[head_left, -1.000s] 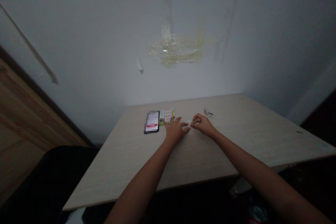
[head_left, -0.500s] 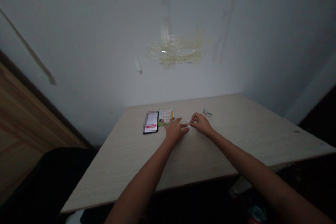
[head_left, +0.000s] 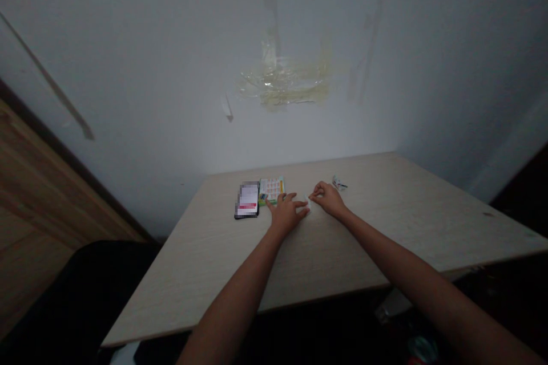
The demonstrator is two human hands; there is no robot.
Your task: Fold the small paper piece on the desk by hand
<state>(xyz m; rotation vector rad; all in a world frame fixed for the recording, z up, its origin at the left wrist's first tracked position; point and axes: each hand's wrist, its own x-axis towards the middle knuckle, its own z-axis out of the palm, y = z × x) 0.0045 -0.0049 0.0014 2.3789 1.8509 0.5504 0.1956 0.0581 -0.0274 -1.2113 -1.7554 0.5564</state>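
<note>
Two-handed handling looking unfinished, remainder unclear | left hand (head_left: 285,217) spreading fingers at pale scrap (head_left: 308,203) | right hand (head_left: 330,200) pinching fingertips together, contents unclear

One worktop (head_left: 342,256) spans the middle of the frame. On it are four things, one of each kind: one phone (head_left: 249,197), one printed packet (head_left: 271,187), one small white piece (head_left: 309,203) and one crumpled wrapper (head_left: 339,184).

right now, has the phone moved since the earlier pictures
No, the phone lies in the same spot on the table, judged against its back edge.
</note>
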